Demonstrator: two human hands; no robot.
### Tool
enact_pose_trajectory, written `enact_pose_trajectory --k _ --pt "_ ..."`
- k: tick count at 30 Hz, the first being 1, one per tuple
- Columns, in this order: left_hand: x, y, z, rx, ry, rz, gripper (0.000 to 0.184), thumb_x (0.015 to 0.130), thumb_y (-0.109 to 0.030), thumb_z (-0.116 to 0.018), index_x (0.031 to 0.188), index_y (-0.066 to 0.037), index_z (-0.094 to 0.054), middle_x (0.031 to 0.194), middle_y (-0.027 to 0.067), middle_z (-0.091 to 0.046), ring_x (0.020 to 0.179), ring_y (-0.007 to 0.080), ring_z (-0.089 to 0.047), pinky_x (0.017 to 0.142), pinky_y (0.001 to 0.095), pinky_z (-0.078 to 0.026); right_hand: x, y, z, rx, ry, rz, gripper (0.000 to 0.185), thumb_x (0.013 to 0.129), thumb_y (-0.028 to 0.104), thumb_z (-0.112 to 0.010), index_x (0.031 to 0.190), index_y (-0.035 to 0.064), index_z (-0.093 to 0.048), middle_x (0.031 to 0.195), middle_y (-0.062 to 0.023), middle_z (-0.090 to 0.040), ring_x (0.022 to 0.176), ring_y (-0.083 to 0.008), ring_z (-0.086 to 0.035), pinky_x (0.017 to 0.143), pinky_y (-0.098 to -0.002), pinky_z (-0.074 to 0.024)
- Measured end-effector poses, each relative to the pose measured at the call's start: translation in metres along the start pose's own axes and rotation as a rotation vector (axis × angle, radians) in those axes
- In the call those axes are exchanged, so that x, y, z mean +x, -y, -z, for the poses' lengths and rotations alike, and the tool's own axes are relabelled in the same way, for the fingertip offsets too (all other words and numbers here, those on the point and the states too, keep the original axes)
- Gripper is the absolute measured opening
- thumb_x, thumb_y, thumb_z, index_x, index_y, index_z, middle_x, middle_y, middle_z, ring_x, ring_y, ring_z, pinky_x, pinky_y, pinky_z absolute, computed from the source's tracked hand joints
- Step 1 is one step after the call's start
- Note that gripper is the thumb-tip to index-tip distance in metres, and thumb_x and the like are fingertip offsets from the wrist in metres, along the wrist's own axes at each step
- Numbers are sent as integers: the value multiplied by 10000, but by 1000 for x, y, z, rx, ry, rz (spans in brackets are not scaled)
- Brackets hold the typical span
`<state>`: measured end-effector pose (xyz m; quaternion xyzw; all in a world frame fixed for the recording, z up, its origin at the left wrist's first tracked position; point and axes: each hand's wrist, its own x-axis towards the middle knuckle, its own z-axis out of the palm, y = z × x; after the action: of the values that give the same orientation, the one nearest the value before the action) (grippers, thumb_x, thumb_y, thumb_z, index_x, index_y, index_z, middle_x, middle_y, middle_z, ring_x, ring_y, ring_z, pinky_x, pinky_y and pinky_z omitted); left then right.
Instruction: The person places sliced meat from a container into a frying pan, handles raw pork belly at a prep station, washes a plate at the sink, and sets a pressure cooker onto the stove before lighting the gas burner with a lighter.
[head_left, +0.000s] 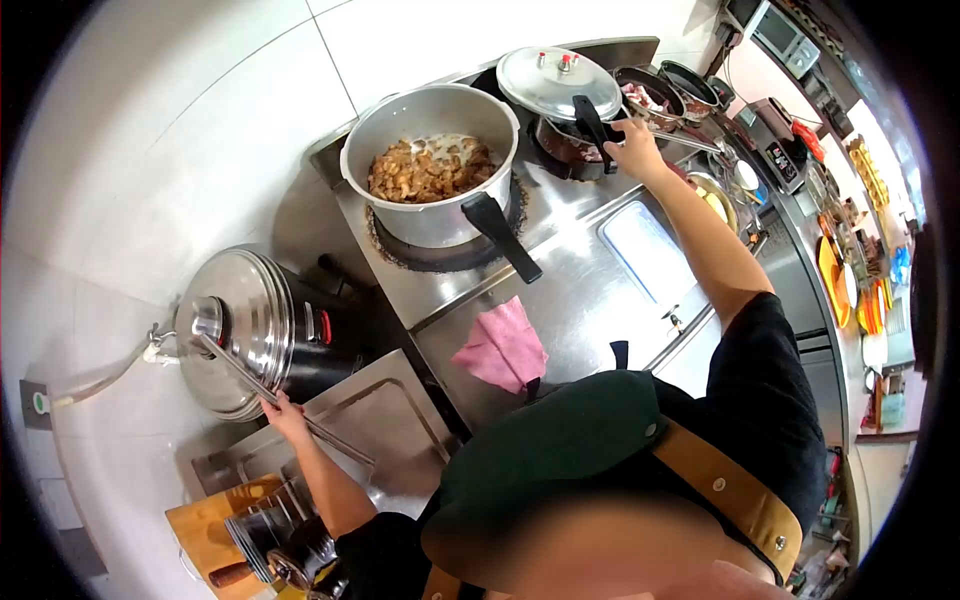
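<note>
The left hand (287, 414) is closed around a long, straight, silver metal utensil (262, 388). Its shaft slants from the near right to the far left, the near end over a rectangular steel tray (385, 405) and the far end at the middle of the round, shiny steel lid on a large black stock pot (328, 330). Whether that end touches is unclear.

A crumpled pink cloth (502, 345) lies on the steel counter (575, 318), right of the tray. Beyond it, a deep, round, dull silver pot (432, 222) stands upright on the stove, open, with glossy brown chunks (425, 170) inside. Its long black handle (502, 238) points toward the person and slightly right.

Farther right, the right hand (635, 150), well apart from the left, grips the black handle of a round, silver metal lid (548, 85) with red-topped fittings. This lid is above a dark brown pan (565, 150); contact between them cannot be told. The handle's long axis runs toward the person, angling slightly right. Two dark pans (662, 108) (695, 85) sit beyond, the nearer holding pinkish pieces.
</note>
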<state>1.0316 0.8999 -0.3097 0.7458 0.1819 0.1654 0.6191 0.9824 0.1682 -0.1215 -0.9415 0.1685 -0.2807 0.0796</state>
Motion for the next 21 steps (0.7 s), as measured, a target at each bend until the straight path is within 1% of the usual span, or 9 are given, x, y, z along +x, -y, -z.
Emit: enact_pose_trajectory --k 5,7,9,10,13,14,16,19,21 --pt "0 25 15 96 -4 -65 462 824 -90 -547 1237 -17 -352 872 76 -526 563 114 -472 469 227 -394 30 -51 -60 156 438 -408 564 669 342 -634 1079 -21 -497 1014 -203 -561 975 -325 -527 848 -360 -408" --pt "7 32 24 352 -61 -109 529 810 -86 -567 1256 47 -315 1091 147 -525 895 230 -532 758 298 -432 27 -48 -75 211 289 -431 584 646 303 -667 1066 -46 -460 955 -215 -578 930 -329 -556 803 -361 -434" --pt "-5 22 26 504 -142 103 613 778 -115 -614 1273 49 -293 1175 189 -482 1027 251 -497 847 317 -398 30 -43 -74 156 280 -426 579 635 272 -680 1038 -67 -441 950 -227 -576 894 -335 -572 762 -348 -453" --pt "-17 16 25 579 -148 82 641 763 -136 -631 1276 45 -291 1186 198 -468 1050 267 -482 861 329 -390 32 -46 -83 140 225 -485 356 635 180 -665 834 -67 -503 819 -207 -598 734 -287 -605 620 -316 -478" --pt "-53 3 22 768 -205 70 714 726 -194 -670 1284 30 -287 1215 223 -431 1112 316 -431 902 367 -364 43 -61 -86 884 606 -757 170 652 108 -614 626 -28 -515 643 -134 -575 521 -207 -550 471 -291 -436" --pt "-64 -1 21 805 -250 98 730 717 -211 -677 1287 25 -286 1221 229 -420 1127 334 -411 913 380 -353 44 -64 -86 1070 514 -796 185 661 55 -569 502 10 -487 516 -78 -499 421 -151 -458 402 -286 -379" --pt "-98 -29 2 992 -401 69 721 716 -245 -671 1288 -11 -300 1194 245 -424 1124 393 -378 934 425 -324 48 -69 -72 1200 521 -780 176 686 74 -550 535 33 -471 493 -51 -447 414 -151 -418 418 -291 -353" --pt "-109 -25 -17 1027 -448 -495 591 734 -226 -657 1231 -39 -398 1128 196 -482 1064 317 -452 902 387 -363 40 -66 -34 1308 551 -656 200 698 85 -528 527 63 -428 490 -36 -419 411 -132 -394 431 -287 -337" --pt "-140 -57 -73 385 -15 -242 408 785 -200 -611 1138 -40 -486 1057 127 -535 966 222 -513 842 325 -407 23 -75 -13 1249 594 -529 119 693 68 -517 596 48 -449 489 -26 -409 377 -114 -370 395 -261 -320"
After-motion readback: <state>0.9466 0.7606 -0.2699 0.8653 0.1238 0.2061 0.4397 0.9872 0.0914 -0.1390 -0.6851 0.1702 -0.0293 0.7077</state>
